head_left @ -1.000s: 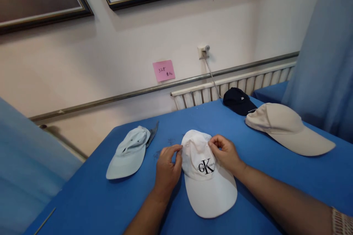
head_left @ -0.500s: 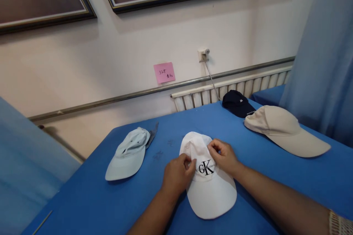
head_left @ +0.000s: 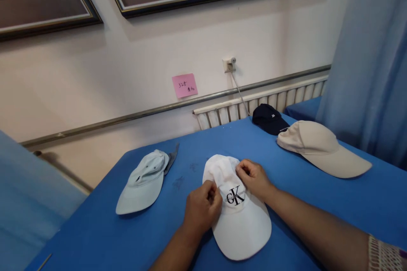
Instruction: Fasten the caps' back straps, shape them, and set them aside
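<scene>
A white cap (head_left: 237, 216) with a black logo on its front lies on the blue table (head_left: 318, 203), brim toward me. My left hand (head_left: 202, 209) pinches the cap's left side with its fingers curled. My right hand (head_left: 254, 178) grips the crown on the right side, fingers closed on the fabric. Both forearms reach in from the bottom edge.
A pale blue cap (head_left: 143, 180) lies to the left of the white one. A beige cap (head_left: 321, 148) and a dark navy cap (head_left: 269, 118) sit at the back right. Behind the table are a radiator (head_left: 254, 103), a wall socket with a cable, a pink note and blue curtains.
My left hand has moved from the cap's outer left edge inward and down onto its front left side. My right hand stays on the crown. The view has shifted slightly.
</scene>
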Available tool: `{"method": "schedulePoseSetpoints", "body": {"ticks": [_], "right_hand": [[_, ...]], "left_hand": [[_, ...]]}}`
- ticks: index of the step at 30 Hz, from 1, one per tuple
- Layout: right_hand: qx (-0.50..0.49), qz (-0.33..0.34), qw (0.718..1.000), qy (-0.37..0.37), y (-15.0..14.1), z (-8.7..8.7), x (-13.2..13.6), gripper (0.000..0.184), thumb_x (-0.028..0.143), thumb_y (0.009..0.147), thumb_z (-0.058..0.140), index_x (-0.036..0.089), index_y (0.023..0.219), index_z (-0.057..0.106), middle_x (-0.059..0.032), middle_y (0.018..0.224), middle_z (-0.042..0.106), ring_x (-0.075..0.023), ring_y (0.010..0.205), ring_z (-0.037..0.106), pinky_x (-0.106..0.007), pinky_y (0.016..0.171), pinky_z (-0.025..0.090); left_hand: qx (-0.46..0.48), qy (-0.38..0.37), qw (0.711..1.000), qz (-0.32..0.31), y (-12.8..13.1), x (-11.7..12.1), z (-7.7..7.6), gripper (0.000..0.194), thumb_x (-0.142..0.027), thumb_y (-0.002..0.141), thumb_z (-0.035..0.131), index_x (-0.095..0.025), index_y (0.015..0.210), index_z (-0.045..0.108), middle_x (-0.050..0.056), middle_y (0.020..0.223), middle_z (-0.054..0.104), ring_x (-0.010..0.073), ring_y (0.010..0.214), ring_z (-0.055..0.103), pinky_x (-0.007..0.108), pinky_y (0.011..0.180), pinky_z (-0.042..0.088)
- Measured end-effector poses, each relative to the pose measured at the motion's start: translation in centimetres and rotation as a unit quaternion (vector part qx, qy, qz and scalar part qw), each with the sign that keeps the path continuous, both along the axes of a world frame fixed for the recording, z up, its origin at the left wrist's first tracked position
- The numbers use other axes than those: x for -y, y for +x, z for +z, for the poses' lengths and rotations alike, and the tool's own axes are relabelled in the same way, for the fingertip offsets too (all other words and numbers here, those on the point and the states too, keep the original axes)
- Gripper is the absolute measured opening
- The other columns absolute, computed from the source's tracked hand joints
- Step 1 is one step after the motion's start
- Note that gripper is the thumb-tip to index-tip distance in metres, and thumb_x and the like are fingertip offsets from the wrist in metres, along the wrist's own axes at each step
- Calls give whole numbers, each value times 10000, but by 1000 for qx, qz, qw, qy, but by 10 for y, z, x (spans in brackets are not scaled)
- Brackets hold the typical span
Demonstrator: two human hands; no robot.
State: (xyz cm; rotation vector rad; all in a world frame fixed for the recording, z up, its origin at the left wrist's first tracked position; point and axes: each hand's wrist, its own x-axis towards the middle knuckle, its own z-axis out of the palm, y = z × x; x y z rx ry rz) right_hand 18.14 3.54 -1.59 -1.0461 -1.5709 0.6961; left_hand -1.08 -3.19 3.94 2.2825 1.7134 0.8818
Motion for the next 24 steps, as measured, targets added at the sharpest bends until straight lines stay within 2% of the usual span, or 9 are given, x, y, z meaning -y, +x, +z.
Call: {"method": "schedulePoseSetpoints", "body": {"ticks": [4,8,13,18,24], "right_hand": [[29,28,998,42,6,8,5,192,325,867,549,203,720,559,6,684,578,-137,622,532,-248,592,414],[83,54,994,53,6,13,11,144,252,814,589,213,695,518,18,674,561,-126,588,517,-245,563,391],[137,7,985,108,4,17,16,135,187,801,547,219,683,490,21,656,528,-117,560,478,-257,567,358],[115,-8,987,116,8,20,16,156,221,851,530,221,700,491,13,663,530,-124,573,481,-263,574,364],[133,73,983,104,6,18,17,198,316,889,559,221,721,511,6,689,559,-140,626,524,-266,611,388]], "left_hand": [[31,-30,999,9,-2,-4,-1,165,-275,827,486,-193,695,540,-20,571,569,119,501,506,235,524,361],[26,-41,999,16,-2,-7,-3,181,-297,833,480,-194,695,537,-19,571,564,124,509,508,235,517,355],[25,-43,999,17,-2,-7,-4,184,-302,836,472,-197,698,535,-14,584,576,130,525,521,238,526,357],[42,-49,998,17,-2,-7,-4,209,-326,853,470,-194,704,535,-19,574,558,127,515,503,238,521,351],[76,-51,996,3,-4,-8,-5,241,-345,860,488,-185,690,551,-11,588,571,126,530,508,236,525,361]]}}
